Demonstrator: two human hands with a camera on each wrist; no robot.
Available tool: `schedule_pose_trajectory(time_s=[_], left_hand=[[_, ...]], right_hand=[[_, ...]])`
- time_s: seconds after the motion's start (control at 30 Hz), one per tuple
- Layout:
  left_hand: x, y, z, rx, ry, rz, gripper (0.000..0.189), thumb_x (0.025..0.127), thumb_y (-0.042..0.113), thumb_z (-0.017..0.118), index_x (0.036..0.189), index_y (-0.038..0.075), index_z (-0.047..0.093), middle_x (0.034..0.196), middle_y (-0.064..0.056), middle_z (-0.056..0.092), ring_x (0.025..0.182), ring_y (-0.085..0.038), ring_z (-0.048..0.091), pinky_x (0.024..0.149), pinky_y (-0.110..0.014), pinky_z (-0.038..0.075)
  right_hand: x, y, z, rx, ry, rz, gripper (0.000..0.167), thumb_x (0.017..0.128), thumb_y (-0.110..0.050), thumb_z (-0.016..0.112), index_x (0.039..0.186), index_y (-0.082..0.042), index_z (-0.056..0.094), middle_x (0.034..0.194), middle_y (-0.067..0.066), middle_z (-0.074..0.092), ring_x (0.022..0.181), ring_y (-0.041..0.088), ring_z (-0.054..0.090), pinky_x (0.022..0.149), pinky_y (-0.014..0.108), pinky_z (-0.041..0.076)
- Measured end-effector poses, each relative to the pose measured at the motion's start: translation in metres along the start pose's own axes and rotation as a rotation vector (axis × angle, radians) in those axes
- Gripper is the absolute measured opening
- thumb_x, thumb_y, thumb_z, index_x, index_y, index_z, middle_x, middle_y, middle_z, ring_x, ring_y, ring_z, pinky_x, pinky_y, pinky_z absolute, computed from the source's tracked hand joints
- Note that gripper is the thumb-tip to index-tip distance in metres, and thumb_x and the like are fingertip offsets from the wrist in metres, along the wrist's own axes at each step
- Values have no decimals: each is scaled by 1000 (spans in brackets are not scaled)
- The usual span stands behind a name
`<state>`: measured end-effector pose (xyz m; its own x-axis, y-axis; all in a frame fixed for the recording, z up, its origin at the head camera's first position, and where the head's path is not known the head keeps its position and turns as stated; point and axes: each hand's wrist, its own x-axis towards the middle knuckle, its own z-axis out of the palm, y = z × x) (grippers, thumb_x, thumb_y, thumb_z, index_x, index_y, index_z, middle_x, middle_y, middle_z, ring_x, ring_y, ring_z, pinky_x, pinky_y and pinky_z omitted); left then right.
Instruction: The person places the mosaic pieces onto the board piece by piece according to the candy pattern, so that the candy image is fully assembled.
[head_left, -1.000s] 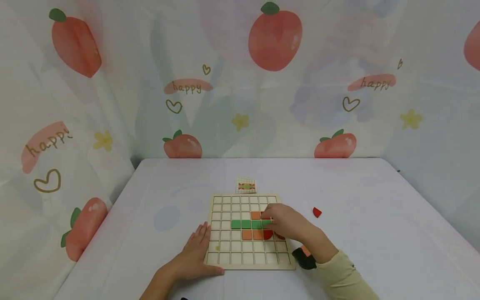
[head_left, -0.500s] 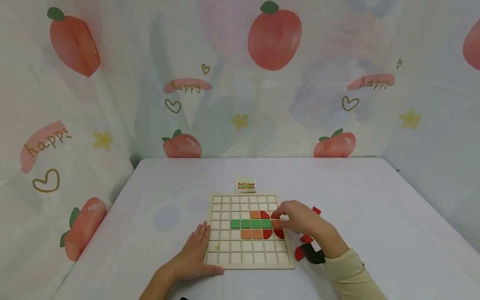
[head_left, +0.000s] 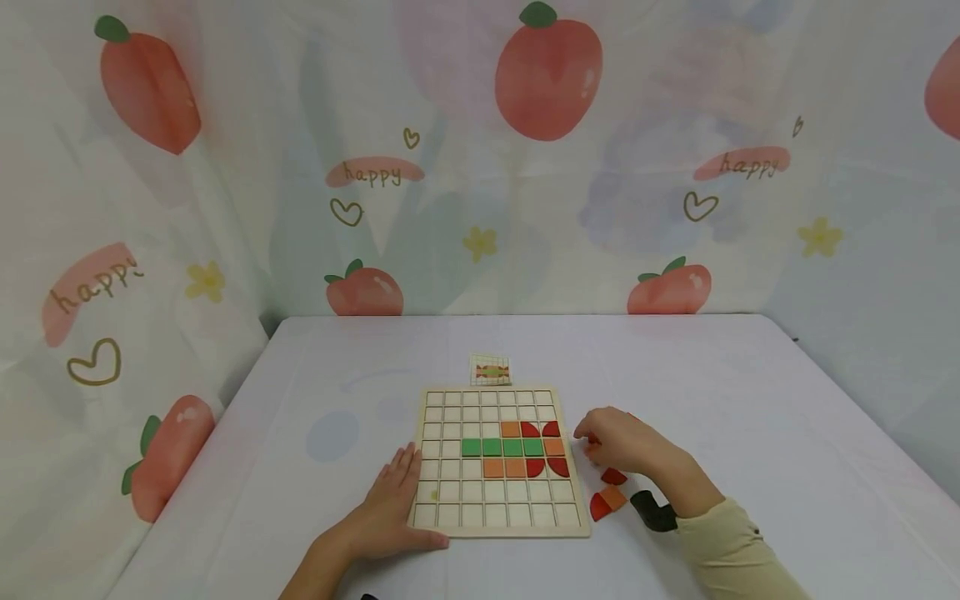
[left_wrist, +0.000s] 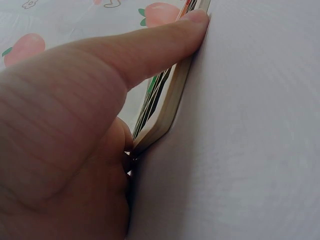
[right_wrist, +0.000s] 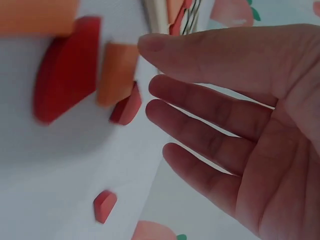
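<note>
A pale wooden grid board (head_left: 450,518) lies flat on the table. Several green squares (head_left: 491,448), orange squares (head_left: 510,429) and red rounded pieces (head_left: 558,467) sit in its cells. My left hand (head_left: 382,512) lies along the board's left edge, fingers straight, its thumb (left_wrist: 165,42) against the front edge. Just right of the board, my right hand (head_left: 630,437) hangs with loosely bent fingers over the loose pieces. In the right wrist view its thumb tip is close to an orange piece (right_wrist: 117,72); the index finger is mostly hidden, and no held piece shows.
Near the board's right side lie a loose orange piece (head_left: 614,497) and red pieces (head_left: 613,476). Farther off is another red piece (right_wrist: 105,206). A small pattern card (head_left: 491,370) stands behind the board. A black wrist camera (head_left: 654,512) hangs at my right wrist.
My right hand has moved from over the board to the right of it. An orange square and a red piece now show in the board's right column. The left hand stays put.
</note>
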<state>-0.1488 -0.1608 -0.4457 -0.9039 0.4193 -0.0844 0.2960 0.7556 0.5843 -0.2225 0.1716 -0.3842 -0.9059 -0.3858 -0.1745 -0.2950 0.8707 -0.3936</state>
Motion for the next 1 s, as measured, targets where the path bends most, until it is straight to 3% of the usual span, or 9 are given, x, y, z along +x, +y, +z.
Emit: schedule_pose_trajectory(time_s=[0.57,1.0], left_hand=[[-1,1,-1,-9,0,-16,121,68,66,66,143,-10,8,149,-25,3,137,-35,-1,106,-53,7],[1,-1,1,-6,-5,-17,121,68,66,65,143,-9,8,149,-24,3,137,-35,-1,106,-53,7]], right_hand=[[-7,15,4,-67,52,-135,22,77,4,69,97,-6,70,92,-1,62,84,17,56,75,35,51],[-7,19,9,-101,26,-115,19,76,-1,72,94,-7,71,90,-1,62,82,16,53,74,33,51]])
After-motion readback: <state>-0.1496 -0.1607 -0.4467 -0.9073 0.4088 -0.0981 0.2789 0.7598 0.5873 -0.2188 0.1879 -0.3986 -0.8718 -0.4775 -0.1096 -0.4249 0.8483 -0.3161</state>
